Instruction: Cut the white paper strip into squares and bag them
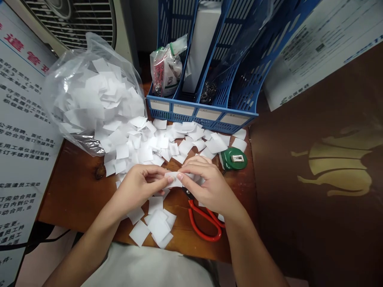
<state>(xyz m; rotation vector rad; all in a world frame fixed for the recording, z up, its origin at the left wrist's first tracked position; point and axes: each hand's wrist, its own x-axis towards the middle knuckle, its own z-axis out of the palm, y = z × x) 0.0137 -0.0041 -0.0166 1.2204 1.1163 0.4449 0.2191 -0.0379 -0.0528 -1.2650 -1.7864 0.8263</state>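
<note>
Between my two hands is a small piece of white paper (172,179), pinched at both sides. My left hand (142,185) grips its left end with thumb and fingers. The right end is under the thumb and fingers of my right hand (206,183). Just below that hand lie red-handled scissors (205,223), their blades mostly hidden. Several loose white paper squares (158,225) rest near the table's front edge. Many more paper pieces (143,147) are heaped behind my hands, spilling from a clear plastic bag (98,91) at the left.
A green tape measure (235,158) sits right of my hands. Behind stands a blue file rack (203,113) holding a small bag of items (167,69) and a white box (202,44). A fan (72,20) is at the back left. Printed sheets (20,119) flank the wooden table (80,191).
</note>
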